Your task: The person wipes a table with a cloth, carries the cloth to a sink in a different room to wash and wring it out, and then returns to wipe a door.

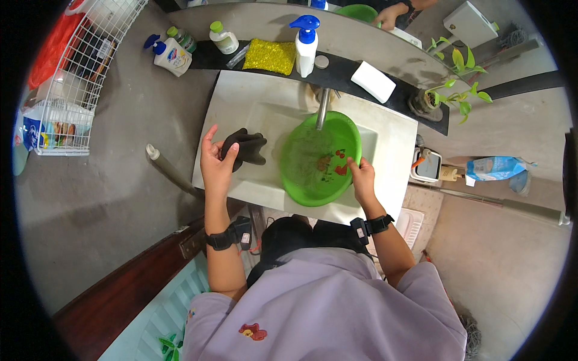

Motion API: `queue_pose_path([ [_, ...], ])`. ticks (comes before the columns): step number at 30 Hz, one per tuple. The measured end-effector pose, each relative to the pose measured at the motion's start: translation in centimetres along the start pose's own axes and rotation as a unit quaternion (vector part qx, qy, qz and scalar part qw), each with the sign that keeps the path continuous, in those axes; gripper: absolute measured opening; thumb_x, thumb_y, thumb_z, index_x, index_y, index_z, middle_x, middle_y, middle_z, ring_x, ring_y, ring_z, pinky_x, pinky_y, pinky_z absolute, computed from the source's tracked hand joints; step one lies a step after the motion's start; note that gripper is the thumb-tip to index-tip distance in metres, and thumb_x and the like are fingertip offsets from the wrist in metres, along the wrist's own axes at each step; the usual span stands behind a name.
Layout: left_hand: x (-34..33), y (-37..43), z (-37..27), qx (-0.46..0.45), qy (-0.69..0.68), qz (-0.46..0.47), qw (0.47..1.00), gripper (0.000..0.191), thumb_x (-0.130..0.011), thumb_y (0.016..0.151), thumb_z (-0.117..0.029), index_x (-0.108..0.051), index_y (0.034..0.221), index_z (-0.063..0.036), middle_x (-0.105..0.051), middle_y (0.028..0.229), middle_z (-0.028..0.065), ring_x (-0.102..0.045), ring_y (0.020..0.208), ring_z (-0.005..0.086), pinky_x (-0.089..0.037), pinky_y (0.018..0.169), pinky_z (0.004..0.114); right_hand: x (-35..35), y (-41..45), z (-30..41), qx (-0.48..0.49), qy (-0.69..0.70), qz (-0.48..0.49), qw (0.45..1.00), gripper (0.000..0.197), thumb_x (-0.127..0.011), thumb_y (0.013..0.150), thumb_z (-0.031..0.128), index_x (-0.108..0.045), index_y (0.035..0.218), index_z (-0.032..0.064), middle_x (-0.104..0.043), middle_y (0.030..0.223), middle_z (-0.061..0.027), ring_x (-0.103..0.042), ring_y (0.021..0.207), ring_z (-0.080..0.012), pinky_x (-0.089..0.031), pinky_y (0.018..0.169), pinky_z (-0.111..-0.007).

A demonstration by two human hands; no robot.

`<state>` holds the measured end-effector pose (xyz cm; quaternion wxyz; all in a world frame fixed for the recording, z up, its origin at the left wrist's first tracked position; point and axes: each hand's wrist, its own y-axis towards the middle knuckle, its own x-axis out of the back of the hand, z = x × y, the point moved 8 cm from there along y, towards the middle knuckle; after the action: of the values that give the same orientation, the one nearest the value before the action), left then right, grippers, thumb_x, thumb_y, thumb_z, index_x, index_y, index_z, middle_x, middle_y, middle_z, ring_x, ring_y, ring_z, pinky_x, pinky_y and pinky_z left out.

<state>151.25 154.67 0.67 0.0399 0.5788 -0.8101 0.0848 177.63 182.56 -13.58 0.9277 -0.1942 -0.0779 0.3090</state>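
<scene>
My left hand (218, 159) pinches a dark, folded soft item (247, 146), perhaps cloth, over the left part of the white sink (275, 189). On the right, my right hand (362, 175) grips the rim of a green plastic basin (295, 187) that sits tilted in the sink. Red printed pictures show on the basin's inside. Beneath the metal faucet (323, 108) the water (311, 149) in the basin looks stirred and bubbly.
Behind the sink, a black ledge (336, 74) carries a white pump bottle (307, 54), a yellow scrubbing sponge (269, 56), a white box (373, 81) and a potted plant (424, 101). A white wire basket (67, 113) hangs at left. A grey hose (174, 173) stands beside the sink's left edge.
</scene>
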Motion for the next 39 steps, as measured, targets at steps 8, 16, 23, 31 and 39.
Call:
queue_pose_path([
  [8, 0.0, -0.6, 1.3, 0.029, -0.045, 0.016, 0.998, 0.064, -0.068, 0.089, -0.003, -0.035, 0.144, -0.002, -0.064, 0.092, 0.0038, -0.059, 0.086, 0.0095, -0.046, 0.083, 0.024, -0.2, -0.9, 2.4, -0.015, -0.128, -0.001, 0.992, 0.024, -0.063, 0.095, 0.025, -0.067, 0.097, 0.0016, -0.063, 0.069, -0.0022, -0.055, 0.057, -0.0087, -0.045, 0.055, -0.025],
  [16, 1.0, -1.1, 0.1, 0.028, -0.053, 0.008, 0.998, 0.063, -0.068, 0.088, -0.003, -0.037, 0.143, -0.0028, -0.065, 0.096, 0.005, -0.06, 0.089, 0.0106, -0.046, 0.084, 0.024, 5.3, 2.3, -4.8, -0.099, 0.171, -0.002, 0.98, 0.02, -0.055, 0.087, 0.009, -0.06, 0.105, -0.0007, -0.065, 0.094, -0.0065, -0.062, 0.08, -0.0172, -0.053, 0.075, -0.03],
  [23, 1.3, -0.9, 0.2, 0.02, -0.049, 0.008, 0.999, 0.061, -0.067, 0.089, -0.003, -0.037, 0.142, -0.0024, -0.065, 0.096, 0.0049, -0.061, 0.089, 0.0104, -0.046, 0.085, 0.025, 3.6, 2.2, -9.2, -0.225, 0.269, 0.073, 0.934, 0.03, -0.053, 0.08, 0.014, -0.058, 0.107, 0.0016, -0.062, 0.098, -0.0074, -0.059, 0.091, -0.0218, -0.051, 0.085, -0.035],
  [31, 1.5, -0.2, 0.4, 0.012, -0.045, 0.01, 0.999, 0.062, -0.068, 0.089, -0.005, -0.036, 0.143, -0.0012, -0.066, 0.098, 0.0056, -0.06, 0.09, 0.0102, -0.046, 0.086, 0.025, 5.1, 3.9, -7.5, -0.101, 0.221, 0.024, 0.97, 0.016, -0.054, 0.082, 0.009, -0.063, 0.093, 0.0022, -0.064, 0.087, -0.0041, -0.06, 0.078, -0.0158, -0.051, 0.073, -0.03],
  [39, 1.4, 0.0, 0.0, 0.016, -0.055, 0.014, 0.998, 0.061, -0.067, 0.09, -0.005, -0.037, 0.142, -0.0004, -0.066, 0.099, 0.0074, -0.06, 0.09, 0.0103, -0.046, 0.085, 0.024, 4.4, 2.3, 1.0, 0.053, 0.008, -0.008, 0.999, 0.013, -0.059, 0.089, 0.005, -0.068, 0.094, -0.003, -0.066, 0.082, -0.0006, -0.056, 0.068, -0.0069, -0.046, 0.066, -0.022],
])
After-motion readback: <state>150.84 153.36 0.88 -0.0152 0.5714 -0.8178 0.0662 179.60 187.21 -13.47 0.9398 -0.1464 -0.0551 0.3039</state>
